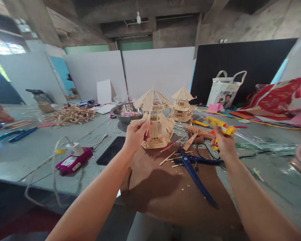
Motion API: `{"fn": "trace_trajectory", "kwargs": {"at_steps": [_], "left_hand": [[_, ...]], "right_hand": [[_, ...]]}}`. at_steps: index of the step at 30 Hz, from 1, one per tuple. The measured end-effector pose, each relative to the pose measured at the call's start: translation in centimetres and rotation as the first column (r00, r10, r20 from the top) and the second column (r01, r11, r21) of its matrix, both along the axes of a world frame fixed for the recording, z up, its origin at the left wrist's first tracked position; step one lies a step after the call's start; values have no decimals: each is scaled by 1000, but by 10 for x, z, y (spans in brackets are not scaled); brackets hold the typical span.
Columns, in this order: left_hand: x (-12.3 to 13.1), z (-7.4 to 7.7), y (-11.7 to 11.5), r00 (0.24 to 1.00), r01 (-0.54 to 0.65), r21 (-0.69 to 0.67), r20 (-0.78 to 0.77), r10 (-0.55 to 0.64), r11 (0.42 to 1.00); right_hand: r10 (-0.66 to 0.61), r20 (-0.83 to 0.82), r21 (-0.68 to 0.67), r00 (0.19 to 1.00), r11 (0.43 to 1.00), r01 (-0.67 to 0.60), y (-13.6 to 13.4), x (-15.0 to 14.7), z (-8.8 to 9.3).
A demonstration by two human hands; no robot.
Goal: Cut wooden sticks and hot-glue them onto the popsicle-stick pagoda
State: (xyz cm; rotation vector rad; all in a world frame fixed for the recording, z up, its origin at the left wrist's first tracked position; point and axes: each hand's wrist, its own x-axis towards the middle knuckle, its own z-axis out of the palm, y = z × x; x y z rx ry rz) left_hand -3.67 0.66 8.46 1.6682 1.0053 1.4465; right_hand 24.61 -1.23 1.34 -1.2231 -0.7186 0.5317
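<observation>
Pinched in the fingers of my left hand [137,134] is a thin wooden stick [149,115], held upright in front of a small pavilion model [158,131] built of such sticks. The model's peaked roof is part covered with sticks and part open frame. Whether the held stick touches it, I cannot tell. My right hand [223,143] is closed round a yellow hot glue gun [217,122], its nozzle end hard to make out. A second stick pavilion [182,105] stands behind, to the right. Blue-handled pliers [194,174] lie on a brown board [155,184] between my arms.
Loose sticks [167,158] lie near the pliers. At left are a heap of wooden pieces [70,115], a purple power strip [74,161] with a white cable, and a dark tablet-like slab [112,150]. A metal bowl [126,117] and a tote bag [223,90] stand farther back.
</observation>
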Motion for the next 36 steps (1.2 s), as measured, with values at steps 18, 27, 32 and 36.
{"fn": "trace_trajectory", "kwargs": {"at_steps": [18,27,32,36], "left_hand": [[44,-63,-9,928,370,-372,103,-358,851],[37,-62,-3,947,256,-275,-120,-298,927],[33,-65,0,928,217,-182,-267,-261,959],[32,-68,2,905,218,-125,-346,-249,968]], "right_hand": [[48,355,-618,934,762,196,22,45,-31],[410,761,-623,502,678,390,-1,19,1],[789,610,-792,71,604,85,-28,-30,19],[833,554,-822,-15,550,148,-41,-49,19]]}}
